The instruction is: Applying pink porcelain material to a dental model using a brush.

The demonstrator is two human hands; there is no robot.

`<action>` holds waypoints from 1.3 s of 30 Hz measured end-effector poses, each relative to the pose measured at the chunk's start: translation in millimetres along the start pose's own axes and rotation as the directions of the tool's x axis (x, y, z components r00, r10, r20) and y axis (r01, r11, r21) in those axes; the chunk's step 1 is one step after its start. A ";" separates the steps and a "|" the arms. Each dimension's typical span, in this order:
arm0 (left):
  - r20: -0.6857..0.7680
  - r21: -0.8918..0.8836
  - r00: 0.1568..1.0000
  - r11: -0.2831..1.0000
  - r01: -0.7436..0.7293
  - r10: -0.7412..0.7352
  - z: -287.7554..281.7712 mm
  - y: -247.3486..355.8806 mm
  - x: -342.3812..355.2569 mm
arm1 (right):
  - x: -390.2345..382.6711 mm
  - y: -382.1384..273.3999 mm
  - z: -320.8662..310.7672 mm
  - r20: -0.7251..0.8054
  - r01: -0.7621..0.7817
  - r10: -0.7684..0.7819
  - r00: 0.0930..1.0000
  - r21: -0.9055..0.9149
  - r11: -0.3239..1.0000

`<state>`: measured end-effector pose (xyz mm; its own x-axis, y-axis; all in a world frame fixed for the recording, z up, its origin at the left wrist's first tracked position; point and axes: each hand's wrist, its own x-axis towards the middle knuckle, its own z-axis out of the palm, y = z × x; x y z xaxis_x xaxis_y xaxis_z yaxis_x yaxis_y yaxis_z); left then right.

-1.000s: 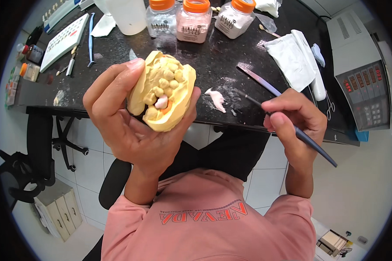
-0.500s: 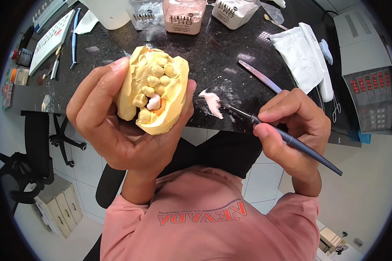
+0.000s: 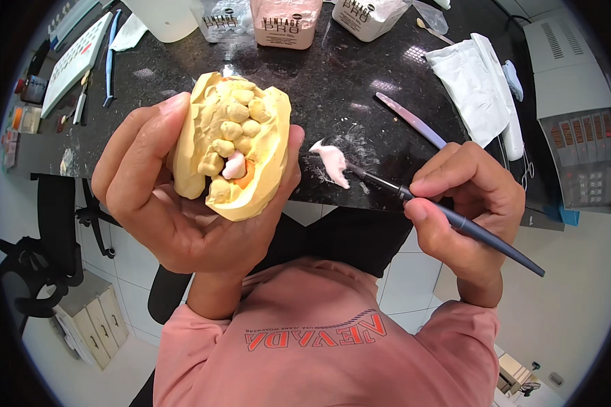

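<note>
My left hand [image 3: 190,210] grips a yellow plaster dental model [image 3: 265,159] by its sides, with its row of teeth facing up. One tooth on it is pinkish white [image 3: 234,165], with an orange patch beside it. Between thumb and fingers, my right hand [image 3: 465,207] holds a dark-handled brush [image 3: 478,233] like a pen, pointing left. The brush's tip is at the right edge of a smear of pale pink paste [image 3: 332,163] on the black worktop [image 3: 326,85]; whether it touches is hard to tell.
Tubs of powder, one pink [image 3: 286,24], stand along the back. A purple-handled tool [image 3: 411,121] lies beyond my right hand, near white tissue [image 3: 468,88]. A grey machine with a keypad [image 3: 580,149] stands at the right. A white tray [image 3: 78,64] and blue tool [image 3: 110,68] lie left.
The dental model has tilted a little in my left hand and shifted slightly left and toward me. My right hand and the brush have moved slightly right.
</note>
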<state>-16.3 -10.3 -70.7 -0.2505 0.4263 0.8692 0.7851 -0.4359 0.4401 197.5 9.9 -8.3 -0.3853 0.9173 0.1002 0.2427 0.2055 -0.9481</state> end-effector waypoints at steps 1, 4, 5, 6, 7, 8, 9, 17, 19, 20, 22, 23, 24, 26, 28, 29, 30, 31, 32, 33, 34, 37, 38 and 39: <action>-0.001 -0.001 1.000 1.000 0.001 -0.001 0.6 0.1 -0.1 | 0.4 0.0 -0.2 0.010 0.007 -0.007 1.000 -0.005 1.000; 0.006 -0.003 1.000 1.000 0.004 -0.004 2.2 0.8 0.3 | 0.2 -1.5 -0.7 -0.022 -0.035 0.035 0.999 0.008 0.999; 0.000 -0.019 1.000 1.000 0.011 -0.011 3.0 1.7 1.0 | 0.4 -0.7 -1.8 -0.021 -0.033 0.033 0.999 0.008 0.999; -0.006 -0.035 1.000 0.999 0.018 -0.018 3.8 2.6 1.8 | 0.4 1.4 -4.1 0.006 0.002 -0.002 1.000 0.013 1.000; -0.008 -0.031 1.000 0.999 0.015 -0.016 3.3 3.3 1.8 | 0.7 3.1 -5.3 0.036 0.038 -0.039 0.999 0.020 0.999; -0.007 -0.012 1.000 1.000 0.025 -0.025 2.3 4.3 1.6 | 1.1 3.3 -5.6 0.039 0.043 -0.044 0.998 0.023 0.999; -0.006 0.009 0.999 0.999 0.033 -0.033 1.7 5.1 1.7 | 1.4 2.9 -5.5 0.043 0.045 -0.047 0.998 0.029 0.999; 0.072 0.050 0.997 0.999 0.005 -0.009 -4.2 0.9 0.2 | -2.9 7.5 -7.3 0.036 0.321 -0.327 0.944 0.120 0.940; 0.068 0.099 0.998 0.995 -0.003 -0.004 -4.7 4.1 1.7 | -2.2 4.1 2.5 -0.006 0.415 -0.418 0.908 0.146 0.898; 0.061 0.105 0.998 0.994 -0.009 0.003 -5.0 4.0 1.4 | 0.0 5.3 6.6 0.000 0.462 -0.467 0.884 0.158 0.873; 0.051 0.112 0.999 0.994 -0.014 0.008 -5.1 2.6 -0.5 | 5.9 4.9 12.4 0.007 0.513 -0.522 0.853 0.174 0.840; 0.045 0.117 0.999 0.993 -0.018 0.012 -5.4 1.7 -1.0 | 9.3 3.7 14.7 0.033 0.571 -0.580 0.814 0.136 0.810; 0.049 0.115 0.999 0.993 -0.025 0.019 -5.8 0.9 -1.5 | 11.9 2.6 17.4 0.061 0.626 -0.632 0.772 0.099 0.774; 0.053 0.100 0.998 0.995 -0.027 0.022 -6.3 1.4 -0.3 | 13.7 1.1 26.0 0.019 0.637 -0.642 0.766 0.101 0.764; 0.056 0.102 0.998 0.994 -0.040 0.034 -7.1 0.8 0.7 | 15.9 3.2 30.2 -0.023 0.654 -0.655 0.755 0.080 0.752; 0.063 0.102 0.997 0.993 -0.051 0.045 -7.3 0.3 1.0 | 16.9 2.7 30.5 -0.021 0.655 -0.656 0.754 0.081 0.751; 0.062 0.103 0.997 0.993 -0.051 0.044 -6.7 -0.3 0.9 | 17.6 2.2 30.6 -0.009 0.652 -0.653 0.758 0.070 0.755; 0.053 0.086 0.997 0.995 -0.056 0.051 -5.8 -1.2 0.5 | 18.3 2.0 30.8 0.003 0.647 -0.649 0.761 0.061 0.760; 0.044 0.069 0.997 0.996 -0.061 0.058 -5.3 -1.7 0.2 | 18.9 2.2 30.9 0.005 0.647 -0.648 0.761 0.062 0.760; 0.044 0.070 0.997 0.996 -0.060 0.057 -5.4 -1.6 0.1 | 19.3 2.5 30.9 0.009 0.643 -0.645 0.764 0.064 0.763; 0.046 0.071 0.997 0.996 -0.058 0.055 -5.5 -1.4 0.0 | 19.7 2.9 30.8 0.013 0.639 -0.641 0.768 0.065 0.767; 0.049 0.067 0.997 0.996 -0.059 0.056 -5.6 -1.7 0.4 | 21.1 2.1 29.7 0.041 0.643 -0.645 0.763 0.058 0.764; 0.048 0.062 0.997 0.996 -0.063 0.060 -5.6 -1.9 0.5 | 21.5 2.5 30.0 0.041 0.642 -0.644 0.764 0.059 0.764; 0.049 0.062 0.997 0.996 -0.062 0.059 -5.5 -2.1 0.2 | 21.8 3.1 30.6 0.036 0.643 -0.646 0.763 0.068 0.763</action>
<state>-21.1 -13.7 -70.2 -0.1757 0.4379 0.8817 0.8329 -0.4113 0.3702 162.7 20.1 -18.3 -0.4828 0.5548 0.6776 -0.1231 0.7230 -0.6798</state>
